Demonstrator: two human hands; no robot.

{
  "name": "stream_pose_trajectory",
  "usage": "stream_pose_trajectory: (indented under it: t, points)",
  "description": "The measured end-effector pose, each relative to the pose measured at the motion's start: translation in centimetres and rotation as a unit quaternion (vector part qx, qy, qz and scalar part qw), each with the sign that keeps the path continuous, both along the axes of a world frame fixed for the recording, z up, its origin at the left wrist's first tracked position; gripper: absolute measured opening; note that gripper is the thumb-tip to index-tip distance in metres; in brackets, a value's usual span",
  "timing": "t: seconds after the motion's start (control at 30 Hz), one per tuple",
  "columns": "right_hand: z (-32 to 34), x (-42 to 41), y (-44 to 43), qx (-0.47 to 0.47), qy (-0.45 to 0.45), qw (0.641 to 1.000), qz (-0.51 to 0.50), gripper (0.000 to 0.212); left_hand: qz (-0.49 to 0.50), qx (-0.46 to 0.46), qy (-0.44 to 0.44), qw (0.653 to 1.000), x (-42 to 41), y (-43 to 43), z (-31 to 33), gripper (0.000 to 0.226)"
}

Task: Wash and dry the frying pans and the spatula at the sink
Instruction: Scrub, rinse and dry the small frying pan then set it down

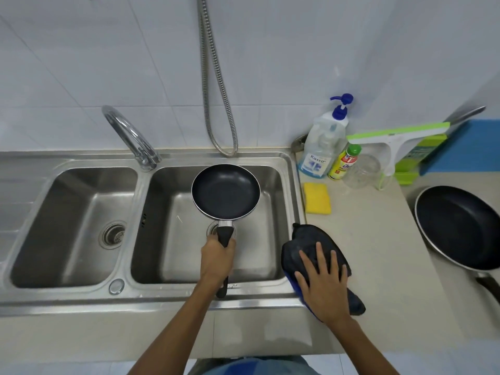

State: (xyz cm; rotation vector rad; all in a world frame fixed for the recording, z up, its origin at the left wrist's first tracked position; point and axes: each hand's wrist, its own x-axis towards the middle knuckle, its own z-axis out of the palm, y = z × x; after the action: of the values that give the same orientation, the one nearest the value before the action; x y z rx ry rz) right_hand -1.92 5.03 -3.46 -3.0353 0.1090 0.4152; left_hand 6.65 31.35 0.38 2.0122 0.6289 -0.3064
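I've got a white tiled wall (108,63) ahead, evenly lit, and a metal hose (234,139) hangs down it in a loop. Below runs a beige counter (373,253), with a blue patch (473,147) at its far right. Pale floor (81,369) shows along the bottom.

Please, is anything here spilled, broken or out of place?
Nothing stands out. The left hand holds the small pan over the right basin, the right hand lies flat on the dark cloth; no spill shows.
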Motion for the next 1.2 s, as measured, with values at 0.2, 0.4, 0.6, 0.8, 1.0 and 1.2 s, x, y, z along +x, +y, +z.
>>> stream_pose_trajectory:
  t: [0.2, 0.4, 0.6, 0.8, 1.0, 1.2]
  points:
    - [2.2, 0.4, 2.9, 0.065, -0.054, 0.996, -0.037, 0.058, 0.028, -0.113, -0.007, 0.993, -0.7, -1.7, 0.8, 0.017]
    - [6.8, 2.0, 10.7, 0.492, 0.068, 0.86, -0.112, 0.045, 0.011, -0.117, -0.04, 0.992, -0.8, -2.7, 0.3, 0.053]
    - [7.3, 2.7, 14.4, 0.583, 0.078, 0.791, -0.168, 0.044, 0.044, -0.165, -0.07, 0.983, -1.6, -3.2, 1.4, 0.043]
    - [7.5, 1.1, 16.3, 0.594, 0.063, 0.772, -0.217, 0.034, 0.043, -0.225, -0.102, 0.968, -3.6, -3.1, 2.5, 0.034]
    - [7.9, -2.0, 16.9, 0.591, 0.026, 0.771, -0.235, 0.038, 0.026, -0.277, -0.111, 0.954, -6.3, -3.0, 2.2, 0.03]
    - [8.4, -4.6, 14.4, 0.531, -0.021, 0.817, -0.224, 0.049, -0.054, -0.338, -0.097, 0.935, -8.1, -4.5, 3.1, 0.033]
